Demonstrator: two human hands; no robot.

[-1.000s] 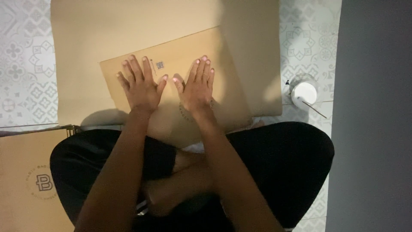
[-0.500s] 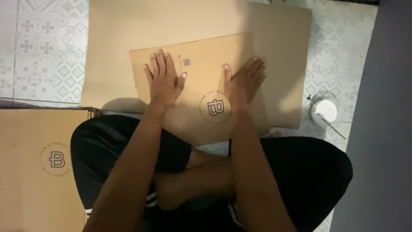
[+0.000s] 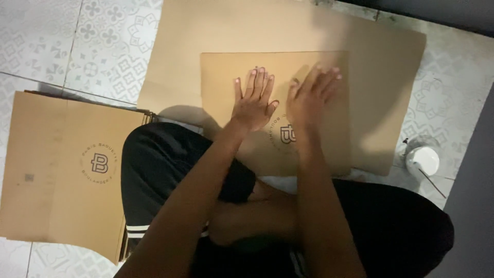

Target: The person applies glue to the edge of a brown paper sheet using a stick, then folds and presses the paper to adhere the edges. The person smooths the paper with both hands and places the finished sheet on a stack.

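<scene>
Head view, one entry.

Item: flat brown paper bag (image 3: 319,87), lying printed face up on a larger sheet of brown cardboard (image 3: 381,56), centre of frame, its near edge at the sitter's crossed legs (image 3: 401,231).

Left hand (image 3: 253,103): palm down on the bag, fingers spread toward 12 o'clock. Grip flat and open, holding nothing.

Right hand (image 3: 309,98): just beside the left, at its 3 o'clock, also flat on the bag, slightly blurred. Grip open, pressing only.

Handling, by judgement: light, thin, bends and creases easily; smooth paper likely slides on the cardboard under it. Not fragile, but folds will mark. Best taken at a free edge or corner, the 12 o'clock edge and the 3 o'clock side both being uncovered.

Edges and room: the cardboard shows bare margin at 12 and 3 o'clock. A stack of like brown bags (image 3: 62,170) sits at 9 o'clock on the patterned tile floor (image 3: 46,41). A small white round container (image 3: 423,159) stands at 4 o'clock, near the cardboard's corner. A dark wall or panel (image 3: 478,170) closes off the far right.
</scene>
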